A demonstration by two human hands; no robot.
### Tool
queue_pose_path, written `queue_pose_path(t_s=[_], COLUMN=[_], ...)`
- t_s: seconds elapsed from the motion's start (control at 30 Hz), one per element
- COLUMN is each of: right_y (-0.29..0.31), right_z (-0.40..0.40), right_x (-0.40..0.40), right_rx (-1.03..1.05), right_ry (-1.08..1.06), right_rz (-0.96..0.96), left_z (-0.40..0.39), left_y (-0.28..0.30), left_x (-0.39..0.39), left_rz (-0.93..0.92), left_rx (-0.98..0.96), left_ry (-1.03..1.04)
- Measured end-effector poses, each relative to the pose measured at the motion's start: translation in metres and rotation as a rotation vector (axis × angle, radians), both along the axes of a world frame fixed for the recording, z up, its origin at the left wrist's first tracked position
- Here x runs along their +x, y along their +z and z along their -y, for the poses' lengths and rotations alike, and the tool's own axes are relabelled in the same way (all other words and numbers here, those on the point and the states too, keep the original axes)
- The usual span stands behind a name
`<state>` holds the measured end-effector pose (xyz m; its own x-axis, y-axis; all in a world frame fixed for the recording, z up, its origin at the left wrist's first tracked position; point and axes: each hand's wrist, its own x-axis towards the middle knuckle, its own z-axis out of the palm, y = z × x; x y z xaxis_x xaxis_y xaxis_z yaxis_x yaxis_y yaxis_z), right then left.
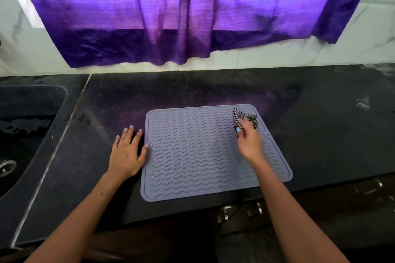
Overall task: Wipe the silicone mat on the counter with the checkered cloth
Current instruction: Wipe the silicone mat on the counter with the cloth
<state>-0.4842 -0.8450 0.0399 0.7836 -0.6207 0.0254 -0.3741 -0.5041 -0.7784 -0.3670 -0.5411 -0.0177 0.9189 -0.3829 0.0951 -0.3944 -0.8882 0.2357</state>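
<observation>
Checkered cloth [243, 118] bunched in right hand's [250, 143] curled fingers over grey mat's [192, 151] far corner; left hand [127, 153] flat, fingers spread, thumb on mat edge.

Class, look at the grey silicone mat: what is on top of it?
On the silicone mat the right hand holds the bunched checkered cloth at the far right corner; the left hand touches its left edge. The ridges beneath the hand and cloth are hidden.
</observation>
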Motion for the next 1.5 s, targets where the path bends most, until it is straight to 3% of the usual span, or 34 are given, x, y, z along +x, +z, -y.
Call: queue_pose_path(t_s=[0.17,0.37,0.47,0.57,0.6,0.63,0.7,0.8,0.93,1.07,1.17,1.2,1.27,1.33,1.37,1.4,1.43,1.5], right_y=[-0.031,-0.037,-0.030,-0.009,-0.003,0.002,0.006,-0.004,-0.038,-0.039,-0.038,-0.037,-0.025,-0.006,0.002,0.007,0.010,0.011], right_z=[-0.018,-0.005,0.003,0.018,0.023,0.028,0.031,0.017,-0.002,0.004,0.013,0.018,0.034,0.051,0.059,0.066,0.069,0.066], right_x=[-0.013,-0.009,-0.005,-0.002,-0.002,-0.002,-0.006,-0.016,-0.024,-0.021,-0.019,-0.017,-0.017,-0.019,-0.021,-0.024,-0.027,-0.033], right_rx=[-0.439,-0.334,-0.003,0.698,0.840,0.850,0.482,-0.170,-0.465,-0.461,-0.348,-0.234,0.223,0.765,0.901,0.887,0.747,0.257], right_ry=[0.249,0.278,0.219,-0.040,-0.152,-0.245,-0.324,-0.159,0.068,0.082,0.135,0.132,0.050,-0.131,-0.258,-0.368,-0.451,-0.464], right_rz=[-0.392,-0.393,-0.242,0.008,0.127,0.215,0.180,-0.062,-0.416,-0.434,-0.365,-0.320,-0.182,0.067,0.215,0.301,0.302,0.113], left_z=[0.000,0.000,-0.001,-0.002,-0.002,-0.002,-0.002,-0.003,-0.002,-0.002,-0.001,-0.001,-0.001,-0.002,-0.002,-0.002,-0.002,-0.002], left_y=[-0.007,-0.008,-0.011,-0.011,-0.010,-0.010,-0.011,-0.012,-0.011,-0.011,-0.011,-0.011,-0.010,-0.010,-0.009,-0.009,-0.009,-0.009], left_x=[-0.001,-0.002,-0.001,-0.001,-0.001,0.000,0.000,0.000,0.001,0.001,0.001,0.000,0.000,0.001,0.001,0.001,0.001,0.001], left_rz=[-0.034,-0.018,-0.011,-0.015,-0.017,-0.018,-0.015,-0.004,-0.001,0.005,0.012,0.013,0.012,0.009,0.009,0.008,0.008,0.009], left_rx=[-0.036,-0.057,-0.058,-0.067,-0.069,-0.067,-0.064,-0.065,-0.072,-0.077,-0.077,-0.078,-0.080,-0.085,-0.087,-0.088,-0.089,-0.090], left_ry=[0.018,0.024,0.025,0.030,0.029,0.027,0.027,0.028,0.027,0.036,0.035,0.035,0.035,0.034,0.033,0.033,0.035,0.035])
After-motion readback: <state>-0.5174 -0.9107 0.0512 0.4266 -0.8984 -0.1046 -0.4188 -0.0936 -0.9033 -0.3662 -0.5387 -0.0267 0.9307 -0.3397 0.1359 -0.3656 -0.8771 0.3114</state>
